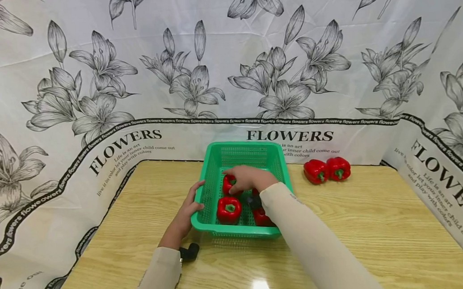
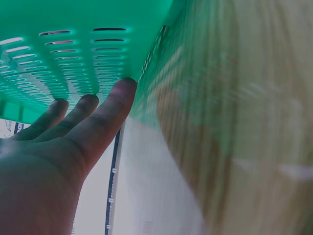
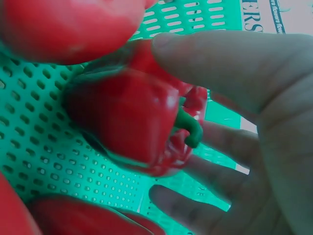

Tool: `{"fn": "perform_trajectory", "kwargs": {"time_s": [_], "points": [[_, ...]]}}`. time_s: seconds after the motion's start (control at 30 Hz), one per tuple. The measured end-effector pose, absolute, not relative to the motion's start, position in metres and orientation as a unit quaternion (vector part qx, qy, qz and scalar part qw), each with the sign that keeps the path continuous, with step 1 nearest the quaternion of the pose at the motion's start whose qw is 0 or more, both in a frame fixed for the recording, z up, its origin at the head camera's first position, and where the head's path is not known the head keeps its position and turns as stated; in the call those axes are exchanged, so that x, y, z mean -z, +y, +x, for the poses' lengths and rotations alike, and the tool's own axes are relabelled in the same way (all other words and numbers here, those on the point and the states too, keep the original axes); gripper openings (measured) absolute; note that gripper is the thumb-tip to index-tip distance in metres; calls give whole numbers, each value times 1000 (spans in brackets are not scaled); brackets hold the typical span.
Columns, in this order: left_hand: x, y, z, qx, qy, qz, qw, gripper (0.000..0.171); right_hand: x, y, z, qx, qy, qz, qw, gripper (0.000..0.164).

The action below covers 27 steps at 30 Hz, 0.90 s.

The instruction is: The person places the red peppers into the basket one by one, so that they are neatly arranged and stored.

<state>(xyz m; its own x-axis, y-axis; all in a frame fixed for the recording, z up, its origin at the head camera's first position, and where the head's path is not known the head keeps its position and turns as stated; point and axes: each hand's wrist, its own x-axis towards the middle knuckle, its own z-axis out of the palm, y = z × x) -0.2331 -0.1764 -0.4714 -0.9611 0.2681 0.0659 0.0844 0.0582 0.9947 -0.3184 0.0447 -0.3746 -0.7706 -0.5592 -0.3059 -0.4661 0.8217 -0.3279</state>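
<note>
Two pale beige sleeves show, faint marks near the right cuff, black devices at both wrists!

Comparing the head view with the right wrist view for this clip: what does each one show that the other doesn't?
Only the head view: the left hand at the side of the green basket, two red peppers outside it, and the wooden table.

Only the right wrist view: the curved green stem of the held pepper, which the right hand covers from above.

Both: the right hand on that pepper, other red peppers in the basket, and the printed cloth.
</note>
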Motion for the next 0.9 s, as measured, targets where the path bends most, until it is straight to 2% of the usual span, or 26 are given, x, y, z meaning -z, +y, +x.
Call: {"fn": "perform_trajectory", "kwargs": {"time_s": [0.6, 0.9], "points": [[470, -176, -233, -675, 723, 132, 71, 76, 354, 57, -314, 113, 932, -296, 175, 68], [472, -176, -232, -676, 723, 125, 70, 75, 349, 68, -310, 119, 931, -314, 142, 64]]}}
